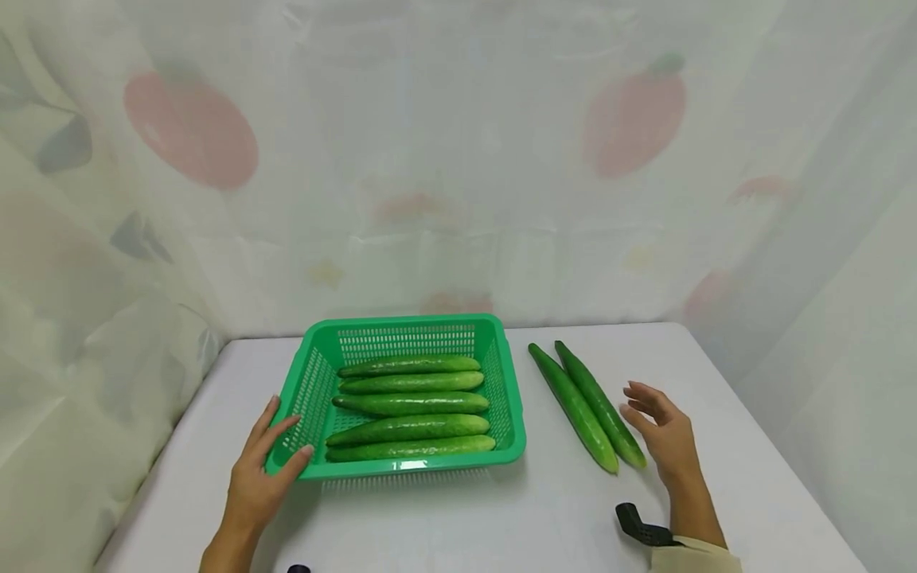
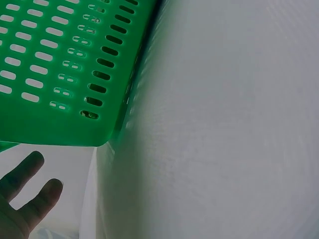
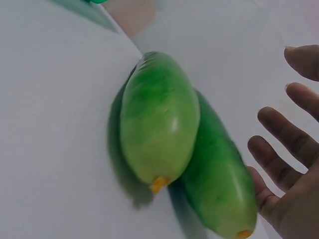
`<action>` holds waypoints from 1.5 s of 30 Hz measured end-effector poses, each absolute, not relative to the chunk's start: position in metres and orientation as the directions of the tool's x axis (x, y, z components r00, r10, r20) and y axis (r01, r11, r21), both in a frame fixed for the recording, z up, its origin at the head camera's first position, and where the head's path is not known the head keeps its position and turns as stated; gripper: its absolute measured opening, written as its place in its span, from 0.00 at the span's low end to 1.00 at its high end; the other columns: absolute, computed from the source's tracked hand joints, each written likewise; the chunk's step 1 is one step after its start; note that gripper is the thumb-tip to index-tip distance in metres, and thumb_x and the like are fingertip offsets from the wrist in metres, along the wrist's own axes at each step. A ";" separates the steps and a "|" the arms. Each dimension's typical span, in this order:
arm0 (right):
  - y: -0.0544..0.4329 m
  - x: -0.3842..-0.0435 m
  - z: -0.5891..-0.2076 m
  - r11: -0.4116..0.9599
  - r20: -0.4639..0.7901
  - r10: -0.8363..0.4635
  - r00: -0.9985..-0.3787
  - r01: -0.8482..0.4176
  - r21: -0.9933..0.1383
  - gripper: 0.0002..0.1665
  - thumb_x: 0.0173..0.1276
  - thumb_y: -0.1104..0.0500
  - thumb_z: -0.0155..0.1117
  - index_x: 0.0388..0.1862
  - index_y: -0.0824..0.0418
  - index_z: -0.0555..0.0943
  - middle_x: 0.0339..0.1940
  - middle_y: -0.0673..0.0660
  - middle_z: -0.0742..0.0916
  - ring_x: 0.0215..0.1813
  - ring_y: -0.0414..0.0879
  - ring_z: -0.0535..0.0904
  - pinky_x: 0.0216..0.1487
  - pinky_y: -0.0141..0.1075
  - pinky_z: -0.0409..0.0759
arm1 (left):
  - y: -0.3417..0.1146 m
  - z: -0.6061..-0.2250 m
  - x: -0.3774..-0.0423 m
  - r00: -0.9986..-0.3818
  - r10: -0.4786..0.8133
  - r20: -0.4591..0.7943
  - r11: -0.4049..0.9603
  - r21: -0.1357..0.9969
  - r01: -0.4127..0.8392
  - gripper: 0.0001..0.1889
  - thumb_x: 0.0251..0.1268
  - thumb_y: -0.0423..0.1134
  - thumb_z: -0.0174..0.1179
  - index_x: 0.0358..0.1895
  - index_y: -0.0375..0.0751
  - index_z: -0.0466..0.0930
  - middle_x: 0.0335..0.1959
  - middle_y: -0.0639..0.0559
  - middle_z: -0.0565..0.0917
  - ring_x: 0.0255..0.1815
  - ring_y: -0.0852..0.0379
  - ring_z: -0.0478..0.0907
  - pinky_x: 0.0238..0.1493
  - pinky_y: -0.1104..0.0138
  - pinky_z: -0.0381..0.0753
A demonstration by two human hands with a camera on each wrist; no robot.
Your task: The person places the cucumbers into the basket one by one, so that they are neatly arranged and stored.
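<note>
A green plastic basket with slotted walls holds several cucumbers lying side by side crosswise. My left hand is at the basket's front left corner, fingers spread, with thumb and index finger reaching over the rim. In the left wrist view two straight fingers show beside the basket wall. To the right of the basket, two more cucumbers lie slanted on the table, close together. My right hand hovers just right of them, fingers loosely bent and holding nothing; in the right wrist view its fingers are apart.
Everything lies on a white-covered table. A pale curtain with fruit prints hangs behind it, and cloth also rises at both sides. A black wrist mount sits at my right wrist by the beige sleeve.
</note>
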State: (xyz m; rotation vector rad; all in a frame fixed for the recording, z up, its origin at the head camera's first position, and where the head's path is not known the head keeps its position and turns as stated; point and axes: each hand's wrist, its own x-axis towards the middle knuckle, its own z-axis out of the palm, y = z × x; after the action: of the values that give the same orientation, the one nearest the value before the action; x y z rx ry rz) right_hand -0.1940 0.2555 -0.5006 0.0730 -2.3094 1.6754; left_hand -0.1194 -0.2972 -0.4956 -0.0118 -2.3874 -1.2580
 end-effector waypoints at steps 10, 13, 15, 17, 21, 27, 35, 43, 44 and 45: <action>0.260 -0.198 -0.524 0.399 0.170 0.063 -0.983 -0.131 -0.908 0.32 0.70 0.53 0.64 0.68 0.63 0.69 0.61 0.63 0.77 0.58 0.55 0.73 0.49 0.24 0.69 | -0.298 -0.499 -0.122 -0.891 -0.177 0.418 0.588 0.771 0.245 0.26 0.59 0.33 0.67 0.63 0.39 0.75 0.75 0.52 0.57 0.74 0.59 0.50 0.59 0.79 0.51; 0.261 -0.198 -0.528 0.432 0.139 0.051 -0.989 -0.104 -0.896 0.33 0.69 0.51 0.64 0.69 0.61 0.69 0.62 0.62 0.77 0.59 0.55 0.73 0.49 0.24 0.69 | -0.298 -0.499 -0.122 -0.884 -0.167 0.436 0.593 0.761 0.263 0.26 0.58 0.32 0.68 0.62 0.38 0.75 0.74 0.51 0.58 0.74 0.57 0.51 0.59 0.80 0.52; 0.261 -0.199 -0.530 0.453 0.133 0.039 -0.990 -0.101 -0.886 0.34 0.69 0.50 0.65 0.69 0.61 0.69 0.61 0.62 0.77 0.59 0.56 0.73 0.49 0.24 0.70 | -0.298 -0.498 -0.121 -0.880 -0.166 0.445 0.596 0.756 0.269 0.27 0.57 0.31 0.68 0.62 0.37 0.75 0.74 0.51 0.59 0.74 0.55 0.51 0.59 0.80 0.52; 0.260 -0.200 -0.532 0.474 0.133 0.031 -0.991 -0.102 -0.875 0.34 0.67 0.50 0.67 0.68 0.61 0.70 0.60 0.63 0.78 0.59 0.57 0.73 0.49 0.24 0.70 | -0.298 -0.499 -0.122 -0.877 -0.164 0.452 0.597 0.753 0.277 0.27 0.55 0.30 0.69 0.61 0.37 0.76 0.73 0.50 0.59 0.73 0.54 0.52 0.59 0.80 0.52; 0.259 -0.201 -0.533 0.521 0.152 0.026 -0.988 -0.116 -0.845 0.34 0.67 0.53 0.68 0.67 0.64 0.71 0.58 0.66 0.79 0.58 0.58 0.74 0.48 0.24 0.70 | -0.300 -0.500 -0.123 -0.870 -0.159 0.466 0.602 0.744 0.289 0.28 0.53 0.28 0.70 0.61 0.36 0.76 0.73 0.48 0.60 0.73 0.52 0.52 0.59 0.80 0.52; 0.256 -0.200 -0.532 0.550 0.144 0.065 -0.987 -0.085 -0.831 0.31 0.67 0.54 0.67 0.65 0.65 0.72 0.56 0.67 0.80 0.58 0.58 0.75 0.49 0.25 0.70 | -0.300 -0.500 -0.123 -0.859 -0.165 0.484 0.610 0.735 0.296 0.28 0.52 0.28 0.70 0.60 0.36 0.77 0.72 0.49 0.61 0.73 0.53 0.54 0.60 0.79 0.53; 0.253 -0.198 -0.531 0.587 0.169 0.204 -0.964 -0.018 -0.809 0.26 0.66 0.56 0.67 0.61 0.65 0.76 0.53 0.68 0.82 0.57 0.60 0.76 0.48 0.21 0.66 | -0.299 -0.502 -0.125 -0.865 -0.178 0.469 0.598 0.750 0.284 0.28 0.52 0.28 0.70 0.60 0.36 0.77 0.72 0.49 0.61 0.73 0.51 0.54 0.60 0.79 0.52; 0.252 -0.199 -0.533 0.626 0.170 0.229 -0.958 0.011 -0.779 0.28 0.66 0.52 0.67 0.61 0.64 0.76 0.53 0.70 0.82 0.56 0.63 0.76 0.55 0.54 0.71 | -0.299 -0.500 -0.125 -0.871 -0.181 0.456 0.591 0.758 0.274 0.27 0.55 0.29 0.69 0.61 0.37 0.76 0.73 0.51 0.60 0.73 0.55 0.53 0.60 0.77 0.51; 0.252 -0.199 -0.533 0.626 0.170 0.230 -0.958 0.012 -0.780 0.28 0.66 0.52 0.68 0.61 0.64 0.76 0.53 0.70 0.82 0.56 0.63 0.76 0.54 0.54 0.71 | -0.299 -0.500 -0.125 -0.873 -0.182 0.453 0.589 0.761 0.272 0.27 0.55 0.29 0.68 0.62 0.37 0.76 0.73 0.52 0.60 0.73 0.56 0.52 0.60 0.77 0.51; 0.252 -0.199 -0.533 0.622 0.172 0.238 -0.956 0.013 -0.783 0.28 0.66 0.52 0.68 0.61 0.64 0.76 0.53 0.70 0.82 0.55 0.63 0.76 0.54 0.54 0.71 | -0.299 -0.499 -0.125 -0.873 -0.180 0.453 0.589 0.761 0.273 0.27 0.56 0.30 0.68 0.62 0.37 0.76 0.73 0.51 0.60 0.73 0.57 0.52 0.60 0.77 0.51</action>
State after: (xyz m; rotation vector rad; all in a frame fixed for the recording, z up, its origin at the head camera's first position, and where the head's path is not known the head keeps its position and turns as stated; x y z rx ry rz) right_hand -0.1991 0.2516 -0.5329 -0.2048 -2.5877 1.2464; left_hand -0.1249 -0.2985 -0.4994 -0.0736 -2.3289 -1.2316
